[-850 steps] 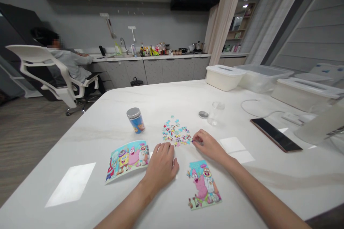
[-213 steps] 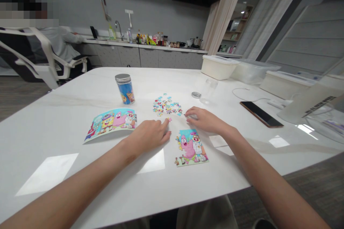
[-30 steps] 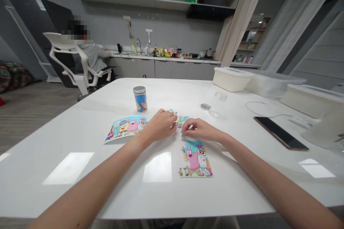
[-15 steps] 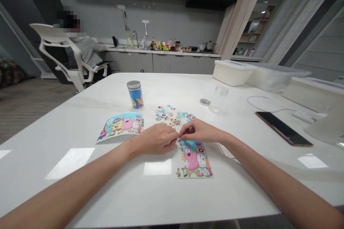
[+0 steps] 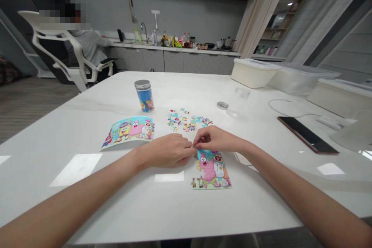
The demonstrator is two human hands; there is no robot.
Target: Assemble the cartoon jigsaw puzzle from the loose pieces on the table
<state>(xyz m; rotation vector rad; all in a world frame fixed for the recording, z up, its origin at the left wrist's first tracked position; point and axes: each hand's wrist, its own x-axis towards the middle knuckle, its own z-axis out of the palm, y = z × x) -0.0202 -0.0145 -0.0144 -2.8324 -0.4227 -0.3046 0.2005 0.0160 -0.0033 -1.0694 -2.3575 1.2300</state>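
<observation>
A partly joined jigsaw puzzle [image 5: 209,170] with a pink starfish figure lies flat on the white table [image 5: 130,209]. My left hand [image 5: 171,150], fingers closed, reaches its upper left corner. My right hand [image 5: 216,139] is pinched at the top edge, its fingertips touching those of my left hand. Whatever is between the fingers is too small to make out. Loose puzzle pieces [image 5: 189,121] are scattered just beyond the hands. A curved picture card [image 5: 132,131] with the same cartoon figures rests to the left.
Behind the card stands a lidded jar [image 5: 144,96]. A clear jar [image 5: 238,101] lies beside a metal lid [image 5: 222,105]. On the right are a phone [image 5: 307,135], a cable and storage boxes [image 5: 254,73]. A person in grey [image 5: 90,46] sits at the far left.
The view has tilted down slightly. My fingertips stay together at the puzzle's top left, with my left hand shifted a little toward the right.
</observation>
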